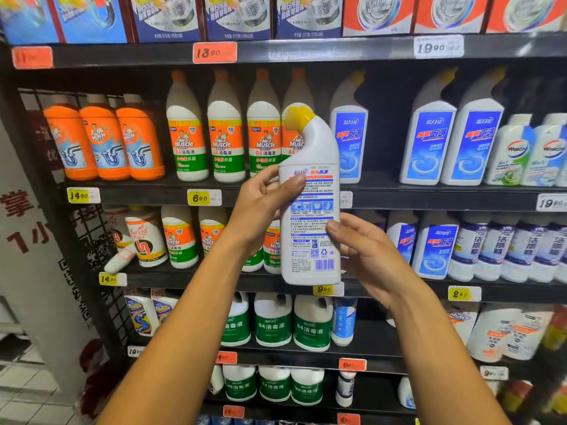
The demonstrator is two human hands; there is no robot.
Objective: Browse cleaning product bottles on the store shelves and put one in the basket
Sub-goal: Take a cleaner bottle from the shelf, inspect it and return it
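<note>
I'm reading the toilet cleaner bottle (310, 210), left hand (260, 207) and right hand (365, 253) gripping it; next, find the basket, unseen here.

A shop, a supermarket cleaning aisle: dark shelves (306, 53) packed with rows of identical cleaning bottles (225, 139), boxed products (239, 16) above, and yellow and red price tags (200, 197) clipped along every shelf edge.

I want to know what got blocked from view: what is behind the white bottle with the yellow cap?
Behind the held bottle stand Mr Muscle bottles, partly covered, and a blue-labelled bottle. Both hands hold it. Whatever sits directly behind its body is hidden.
</note>
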